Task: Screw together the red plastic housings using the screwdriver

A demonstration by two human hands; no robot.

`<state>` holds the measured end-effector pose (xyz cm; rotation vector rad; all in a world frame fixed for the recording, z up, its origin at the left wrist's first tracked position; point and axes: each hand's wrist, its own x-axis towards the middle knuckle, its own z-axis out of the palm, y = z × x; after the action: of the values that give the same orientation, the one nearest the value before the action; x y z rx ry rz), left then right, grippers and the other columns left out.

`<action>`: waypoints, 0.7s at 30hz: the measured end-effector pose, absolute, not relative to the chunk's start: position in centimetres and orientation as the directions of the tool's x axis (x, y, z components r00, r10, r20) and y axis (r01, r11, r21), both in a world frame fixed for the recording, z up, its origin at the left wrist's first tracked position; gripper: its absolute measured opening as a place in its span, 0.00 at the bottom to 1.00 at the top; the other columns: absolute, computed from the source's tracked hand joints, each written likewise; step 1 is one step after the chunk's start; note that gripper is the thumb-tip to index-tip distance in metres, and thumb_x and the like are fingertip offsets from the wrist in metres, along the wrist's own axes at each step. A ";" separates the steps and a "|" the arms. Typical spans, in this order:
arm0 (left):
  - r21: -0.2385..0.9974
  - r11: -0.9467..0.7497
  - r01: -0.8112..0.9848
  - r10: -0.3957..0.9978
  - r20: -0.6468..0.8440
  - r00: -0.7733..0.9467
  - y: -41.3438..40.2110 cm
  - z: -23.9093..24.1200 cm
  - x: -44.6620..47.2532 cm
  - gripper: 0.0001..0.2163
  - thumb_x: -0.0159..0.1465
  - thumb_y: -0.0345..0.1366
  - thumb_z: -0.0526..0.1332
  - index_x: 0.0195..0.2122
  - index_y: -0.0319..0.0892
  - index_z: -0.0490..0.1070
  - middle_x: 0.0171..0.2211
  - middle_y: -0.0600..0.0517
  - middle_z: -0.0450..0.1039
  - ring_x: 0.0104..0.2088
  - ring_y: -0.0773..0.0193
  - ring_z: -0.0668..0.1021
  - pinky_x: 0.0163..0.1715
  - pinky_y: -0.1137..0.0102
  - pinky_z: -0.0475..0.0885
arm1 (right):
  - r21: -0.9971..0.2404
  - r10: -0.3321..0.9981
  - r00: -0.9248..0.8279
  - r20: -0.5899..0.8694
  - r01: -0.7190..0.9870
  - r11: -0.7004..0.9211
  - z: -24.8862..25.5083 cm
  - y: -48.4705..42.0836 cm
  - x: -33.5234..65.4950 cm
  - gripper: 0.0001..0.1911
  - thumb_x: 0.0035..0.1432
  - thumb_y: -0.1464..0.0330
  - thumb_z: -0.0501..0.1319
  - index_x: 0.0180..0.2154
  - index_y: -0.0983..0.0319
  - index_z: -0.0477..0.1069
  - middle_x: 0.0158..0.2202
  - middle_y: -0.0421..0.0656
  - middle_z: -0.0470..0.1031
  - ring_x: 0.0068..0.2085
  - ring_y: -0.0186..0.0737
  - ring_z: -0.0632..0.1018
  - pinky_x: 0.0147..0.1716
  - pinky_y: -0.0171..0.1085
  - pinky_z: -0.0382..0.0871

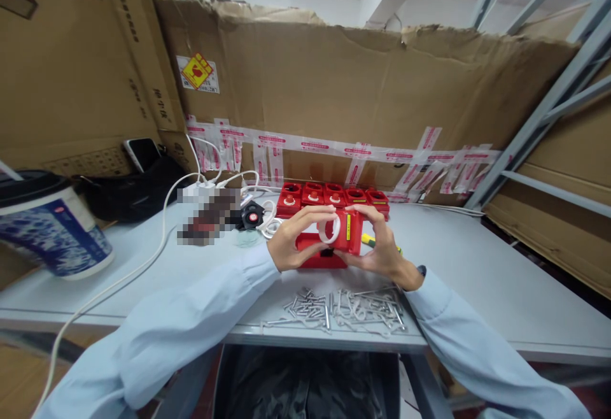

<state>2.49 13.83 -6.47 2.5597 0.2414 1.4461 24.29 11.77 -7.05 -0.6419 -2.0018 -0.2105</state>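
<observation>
Above the table, my right hand grips a red plastic housing with a yellow label by its right side. My left hand curls its fingers and thumb around a white ring at the housing's left face. Whether the ring is seated in the housing or only held against it, I cannot tell. Just below and behind lies a red box part on the table, partly hidden by both hands. Nearer to me, loose metal screws lie in a heap beside longer bolts and thin pale strips.
Several red boxes stand in a row at the back. A yellow-green tool handle lies behind my right hand. To the left are a black box with a red button, a power strip, a white cable and a large cup.
</observation>
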 end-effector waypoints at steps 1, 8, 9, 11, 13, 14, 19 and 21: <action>0.266 -0.964 0.033 0.245 0.825 0.510 13.8 -6.5 2.5 0.26 0.57 0.34 0.64 0.57 0.42 0.58 0.54 0.40 0.64 0.56 0.53 0.67 0.54 0.57 0.64 | -0.117 0.349 -0.372 0.860 0.522 0.845 -7.0 11.8 24.3 0.43 0.41 0.63 0.69 0.57 0.58 0.51 0.50 0.51 0.66 0.50 0.49 0.71 0.46 0.49 0.70; 0.352 -0.918 0.181 0.396 0.791 0.467 13.4 -6.5 2.6 0.24 0.57 0.38 0.63 0.54 0.41 0.62 0.46 0.43 0.67 0.47 0.56 0.71 0.48 0.58 0.68 | -0.100 0.343 -0.422 0.839 0.500 0.860 -7.0 11.6 24.2 0.45 0.40 0.64 0.70 0.57 0.58 0.51 0.50 0.51 0.65 0.51 0.50 0.69 0.48 0.51 0.69; 0.348 -0.919 0.187 0.395 0.793 0.464 13.4 -6.4 2.6 0.23 0.57 0.37 0.63 0.54 0.41 0.63 0.45 0.44 0.67 0.45 0.57 0.71 0.47 0.59 0.69 | -0.090 0.336 -0.425 0.840 0.502 0.860 -7.0 11.7 24.2 0.45 0.40 0.65 0.70 0.57 0.58 0.51 0.50 0.51 0.65 0.51 0.50 0.69 0.48 0.51 0.68; 0.321 -0.932 0.168 0.362 0.807 0.467 13.3 -6.3 2.6 0.23 0.56 0.35 0.63 0.53 0.40 0.63 0.45 0.43 0.67 0.46 0.57 0.71 0.47 0.60 0.69 | -0.069 0.320 -0.429 0.845 0.505 0.860 -7.0 11.7 24.3 0.45 0.40 0.64 0.69 0.58 0.58 0.50 0.50 0.51 0.66 0.51 0.50 0.69 0.48 0.52 0.68; 0.290 -0.947 0.138 0.320 0.817 0.480 13.3 -6.2 2.5 0.23 0.55 0.33 0.63 0.53 0.40 0.64 0.47 0.43 0.67 0.48 0.57 0.71 0.48 0.60 0.68 | -0.061 0.313 -0.435 0.844 0.503 0.862 -7.1 11.8 24.4 0.44 0.41 0.63 0.69 0.58 0.58 0.50 0.49 0.51 0.66 0.51 0.51 0.69 0.48 0.52 0.68; 0.280 -0.952 0.124 0.304 0.818 0.489 13.3 -6.1 2.5 0.23 0.55 0.31 0.62 0.53 0.41 0.64 0.48 0.43 0.67 0.49 0.57 0.71 0.49 0.60 0.68 | -0.062 0.314 -0.438 0.842 0.500 0.864 -7.1 11.8 24.4 0.44 0.41 0.63 0.69 0.58 0.58 0.50 0.49 0.51 0.66 0.51 0.51 0.70 0.47 0.52 0.68; 0.263 -0.964 0.038 0.243 0.815 0.526 13.4 -6.2 2.4 0.25 0.55 0.29 0.61 0.55 0.42 0.61 0.52 0.42 0.65 0.53 0.55 0.68 0.52 0.57 0.65 | -0.069 0.305 -0.422 0.854 0.490 0.869 -6.9 11.9 24.5 0.45 0.40 0.63 0.69 0.57 0.58 0.50 0.48 0.51 0.66 0.50 0.51 0.70 0.47 0.52 0.68; 0.285 -0.958 0.038 0.264 0.822 0.505 13.4 -6.3 2.4 0.28 0.54 0.33 0.64 0.56 0.42 0.58 0.53 0.41 0.64 0.54 0.52 0.67 0.53 0.55 0.64 | -0.063 0.298 -0.401 0.866 0.504 0.862 -6.8 11.9 24.5 0.45 0.40 0.63 0.70 0.57 0.57 0.50 0.48 0.51 0.66 0.50 0.52 0.70 0.47 0.53 0.68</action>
<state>2.43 13.42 -6.31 2.5189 0.2580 1.4350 24.49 11.90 -6.84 -0.5861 -2.0164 -0.2539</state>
